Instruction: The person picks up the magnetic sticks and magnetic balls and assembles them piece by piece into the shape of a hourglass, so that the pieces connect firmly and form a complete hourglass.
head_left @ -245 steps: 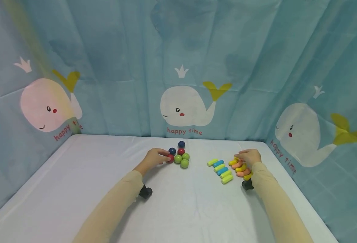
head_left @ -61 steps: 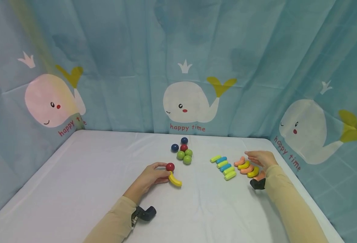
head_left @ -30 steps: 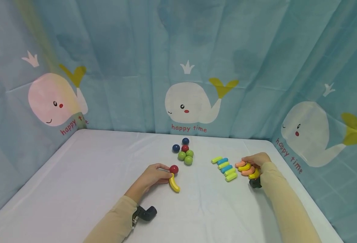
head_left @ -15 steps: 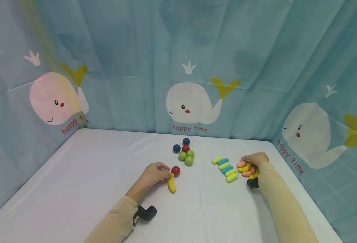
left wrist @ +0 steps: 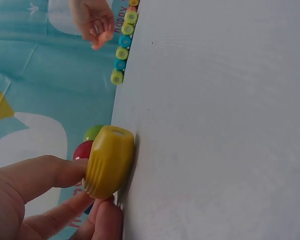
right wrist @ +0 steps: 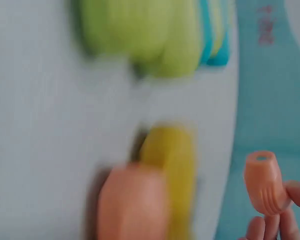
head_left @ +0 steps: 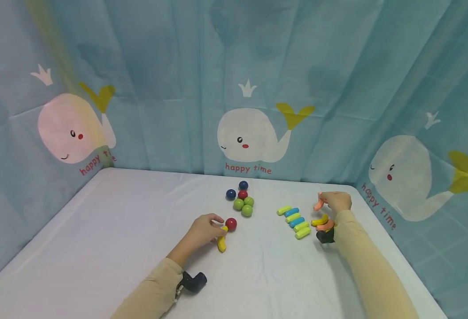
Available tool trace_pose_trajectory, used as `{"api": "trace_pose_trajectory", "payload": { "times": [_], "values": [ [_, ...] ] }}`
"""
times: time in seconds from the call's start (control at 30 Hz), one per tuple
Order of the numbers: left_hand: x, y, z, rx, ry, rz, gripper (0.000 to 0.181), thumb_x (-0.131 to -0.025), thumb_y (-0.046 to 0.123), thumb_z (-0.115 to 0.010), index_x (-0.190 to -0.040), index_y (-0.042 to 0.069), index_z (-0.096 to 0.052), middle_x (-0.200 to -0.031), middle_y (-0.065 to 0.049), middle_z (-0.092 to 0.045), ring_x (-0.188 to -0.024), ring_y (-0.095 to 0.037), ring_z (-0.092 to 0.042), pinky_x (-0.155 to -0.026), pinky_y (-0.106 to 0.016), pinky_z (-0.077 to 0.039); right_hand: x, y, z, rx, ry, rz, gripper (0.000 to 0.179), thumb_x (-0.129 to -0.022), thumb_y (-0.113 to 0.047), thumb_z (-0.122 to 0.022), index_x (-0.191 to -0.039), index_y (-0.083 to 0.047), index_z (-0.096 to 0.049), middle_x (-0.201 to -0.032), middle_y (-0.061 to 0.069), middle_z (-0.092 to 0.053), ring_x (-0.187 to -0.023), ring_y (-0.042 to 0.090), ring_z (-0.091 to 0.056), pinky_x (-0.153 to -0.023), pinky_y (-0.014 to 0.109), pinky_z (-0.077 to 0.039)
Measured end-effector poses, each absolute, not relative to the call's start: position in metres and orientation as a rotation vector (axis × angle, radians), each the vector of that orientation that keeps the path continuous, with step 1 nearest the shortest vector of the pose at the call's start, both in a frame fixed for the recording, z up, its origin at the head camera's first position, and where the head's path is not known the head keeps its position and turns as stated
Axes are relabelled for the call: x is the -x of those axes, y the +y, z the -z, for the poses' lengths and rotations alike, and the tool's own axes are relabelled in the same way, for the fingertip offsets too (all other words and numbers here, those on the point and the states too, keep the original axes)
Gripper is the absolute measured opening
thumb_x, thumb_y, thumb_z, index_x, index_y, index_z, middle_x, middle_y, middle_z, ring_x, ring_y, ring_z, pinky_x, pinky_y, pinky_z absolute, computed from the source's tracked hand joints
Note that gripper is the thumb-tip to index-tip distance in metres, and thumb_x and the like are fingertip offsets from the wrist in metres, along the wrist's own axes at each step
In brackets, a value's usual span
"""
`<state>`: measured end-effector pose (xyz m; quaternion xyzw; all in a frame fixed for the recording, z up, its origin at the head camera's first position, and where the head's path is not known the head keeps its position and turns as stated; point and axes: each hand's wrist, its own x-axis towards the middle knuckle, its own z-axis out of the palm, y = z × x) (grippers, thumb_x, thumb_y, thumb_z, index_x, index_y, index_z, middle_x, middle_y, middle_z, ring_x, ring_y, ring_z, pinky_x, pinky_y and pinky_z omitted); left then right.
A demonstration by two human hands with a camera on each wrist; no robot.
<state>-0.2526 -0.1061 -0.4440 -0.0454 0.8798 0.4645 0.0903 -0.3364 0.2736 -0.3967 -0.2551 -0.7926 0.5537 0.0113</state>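
Observation:
My left hand [head_left: 203,229] pinches the upper end of a yellow toy banana [head_left: 221,244] between thumb and fingers. A red ball [head_left: 231,224] sits on the table just right of the fingertips. In the left wrist view, the banana [left wrist: 110,162] hides part of the balls behind it. Over at the right, my right hand [head_left: 338,201] holds a curved orange toy piece [head_left: 319,204] in the air; the right wrist view shows this piece [right wrist: 264,184] between thumb and fingers. Beneath that hand lie a yellow banana [head_left: 319,220] and another orange piece [head_left: 325,225], partly covered by the wrist.
A cluster of green balls [head_left: 238,204], another red ball [head_left: 242,194] and two dark blue balls [head_left: 230,194] sits toward the back. Lime sticks [head_left: 303,233] and blue sticks [head_left: 297,222] form a slanted row right of centre. A blue curtain [head_left: 170,110] hangs behind the white table [head_left: 98,248].
A red ball has come forward from the cluster, and a yellow banana now lies beside it. My left hand has swung the banana's lower end leftward. My right hand has lifted an orange piece from its row.

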Motion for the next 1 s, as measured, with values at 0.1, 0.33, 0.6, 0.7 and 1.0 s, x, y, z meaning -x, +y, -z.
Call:
{"api": "trace_pose_trajectory", "payload": {
  "times": [0.1,0.33,0.6,0.7,1.0],
  "values": [
    [0.253,-0.108,0.444,0.127,2.619,-1.394,0.036,-0.083,0.022,-0.076,-0.116,0.011,-0.069,-0.094,-0.006,-0.069,-0.074,-0.016,-0.062,-0.067,-0.027,-0.056,0.329,0.261,0.388,0.687,-2.503,-1.783,0.047,-0.094,-0.038,-0.061,-0.130,-0.007,-0.060,-0.144,0.012,-0.049,-0.135,0.031,-0.041,-0.089,0.058,-0.054],
    [0.256,-0.111,0.446,0.096,2.608,-1.454,0.033,-0.084,0.018,-0.075,-0.116,0.014,-0.072,-0.098,-0.006,-0.065,-0.077,-0.016,-0.061,-0.068,-0.025,-0.056,0.314,0.227,0.384,0.324,-2.666,-1.734,0.051,-0.092,-0.040,-0.069,-0.130,-0.007,-0.062,-0.135,0.012,-0.060,-0.121,0.032,-0.062,-0.112,0.058,-0.030],
    [0.257,-0.114,0.449,0.101,2.609,-1.436,0.031,-0.085,0.018,-0.076,-0.116,0.013,-0.073,-0.100,-0.005,-0.070,-0.080,-0.015,-0.062,-0.072,-0.027,-0.059,0.301,0.187,0.396,0.084,-2.759,-1.707,0.038,-0.090,-0.031,-0.073,-0.116,-0.003,-0.072,-0.115,0.012,-0.073,-0.106,0.024,-0.067,-0.100,0.042,-0.053],
    [0.257,-0.114,0.449,0.103,2.607,-1.430,0.031,-0.085,0.019,-0.075,-0.115,0.013,-0.073,-0.101,-0.006,-0.070,-0.082,-0.015,-0.062,-0.072,-0.027,-0.059,0.297,0.170,0.400,0.083,-2.831,-1.640,0.031,-0.088,-0.027,-0.073,-0.112,-0.006,-0.074,-0.107,0.010,-0.075,-0.106,0.025,-0.065,-0.099,0.043,-0.050],
    [0.257,-0.112,0.448,0.115,2.601,-1.426,0.029,-0.085,0.019,-0.075,-0.114,0.014,-0.074,-0.103,-0.006,-0.070,-0.082,-0.015,-0.061,-0.071,-0.026,-0.058,0.291,0.138,0.422,-0.012,-2.917,-1.616,0.021,-0.083,-0.019,-0.077,-0.102,-0.011,-0.078,-0.099,0.004,-0.076,-0.104,0.022,-0.058,-0.095,0.040,-0.047]
  ]
}}
